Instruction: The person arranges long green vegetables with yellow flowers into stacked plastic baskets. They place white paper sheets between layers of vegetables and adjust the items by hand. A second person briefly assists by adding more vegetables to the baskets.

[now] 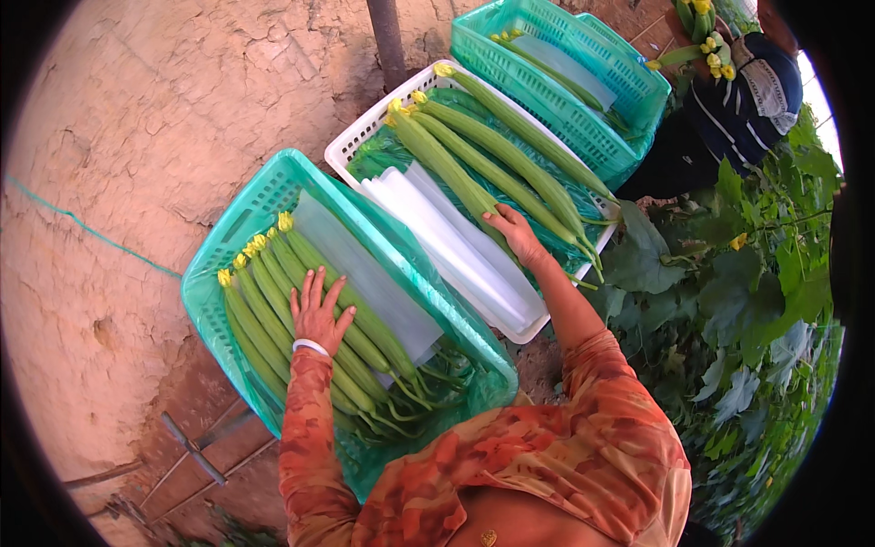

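My left hand [322,316] lies flat with fingers spread on a row of long green loofah gourds [273,301] with yellow blossoms, inside a teal plastic crate [509,372] lined with green film. A translucent sheet [362,280] lies beside that row. My right hand [516,232] is closed around the lower part of another loofah gourd [437,161] in the white plastic crate [352,147]. Several more gourds [513,150] lie there, on the far side of the held one. A stack of white plastic sheets [444,243] lies along that crate's near side.
Another teal crate [472,34], with gourds and a sheet in it, stands at the top. Beyond it a person [738,102] carries gourds with blossoms. Leafy vines [724,294] grow at the right. A cracked earthen wall [137,137] and a metal pole [386,41] border the crates.
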The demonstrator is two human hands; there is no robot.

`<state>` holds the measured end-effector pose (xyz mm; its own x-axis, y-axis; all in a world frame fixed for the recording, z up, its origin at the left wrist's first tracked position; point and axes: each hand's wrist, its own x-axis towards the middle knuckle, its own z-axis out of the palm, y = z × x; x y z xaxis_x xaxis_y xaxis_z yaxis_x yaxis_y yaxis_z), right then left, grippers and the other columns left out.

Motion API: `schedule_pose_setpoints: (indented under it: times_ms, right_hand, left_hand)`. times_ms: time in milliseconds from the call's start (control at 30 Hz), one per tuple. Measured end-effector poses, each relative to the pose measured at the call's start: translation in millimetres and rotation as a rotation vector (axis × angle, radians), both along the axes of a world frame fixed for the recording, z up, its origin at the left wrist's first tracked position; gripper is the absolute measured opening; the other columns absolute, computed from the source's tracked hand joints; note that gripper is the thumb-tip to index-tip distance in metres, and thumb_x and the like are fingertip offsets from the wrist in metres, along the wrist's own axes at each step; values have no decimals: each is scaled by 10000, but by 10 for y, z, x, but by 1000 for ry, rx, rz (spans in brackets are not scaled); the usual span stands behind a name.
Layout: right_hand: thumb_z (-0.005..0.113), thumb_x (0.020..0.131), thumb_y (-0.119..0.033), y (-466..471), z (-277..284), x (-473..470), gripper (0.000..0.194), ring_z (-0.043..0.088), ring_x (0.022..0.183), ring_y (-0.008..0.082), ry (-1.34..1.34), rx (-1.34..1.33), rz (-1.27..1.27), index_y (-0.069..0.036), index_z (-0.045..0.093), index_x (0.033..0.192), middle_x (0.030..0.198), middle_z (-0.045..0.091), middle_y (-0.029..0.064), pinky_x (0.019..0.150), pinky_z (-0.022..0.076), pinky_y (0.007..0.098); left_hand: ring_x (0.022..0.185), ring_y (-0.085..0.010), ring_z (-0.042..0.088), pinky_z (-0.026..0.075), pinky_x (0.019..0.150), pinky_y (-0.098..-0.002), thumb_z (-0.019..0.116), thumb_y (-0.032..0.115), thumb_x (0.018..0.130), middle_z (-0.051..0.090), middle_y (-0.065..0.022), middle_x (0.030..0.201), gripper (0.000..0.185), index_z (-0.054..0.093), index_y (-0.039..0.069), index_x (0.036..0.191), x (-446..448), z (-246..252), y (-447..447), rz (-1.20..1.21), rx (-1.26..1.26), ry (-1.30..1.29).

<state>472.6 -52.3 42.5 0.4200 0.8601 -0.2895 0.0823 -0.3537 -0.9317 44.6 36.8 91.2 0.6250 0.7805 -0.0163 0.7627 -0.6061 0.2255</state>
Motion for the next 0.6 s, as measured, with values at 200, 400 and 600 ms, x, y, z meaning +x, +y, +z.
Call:
schedule_pose_setpoints:
  times_ms: [200,400,600]
  right_hand:
    - [823,844,-193,72,250,-58,490,570,969,161,-67,393,-76,34,561,1191,1034,618,81,869,471,300]
    - [808,881,-201,230,1313,-69,472,562,905,151,-630,672,-183,-20,550,1232,996,614,49,803,487,296]
    - [649,992,-380,-299,2199,-766,436,580,649,136,192,500,168,-32,503,1210,853,615,74,565,482,272]
  left_hand:
    - [1531,-309,235,144,1217,-615,619,508,933,319,-81,1635,577,531,290,1460,-51,-14,3,16,7,-4]
    - [1526,-299,243,157,1209,-622,595,530,947,306,-65,1643,565,529,299,1458,-66,-54,-11,8,44,-45]
    - [1524,-292,249,170,1196,-637,582,540,951,311,-69,1640,565,528,291,1455,-82,-87,-9,9,29,-89]
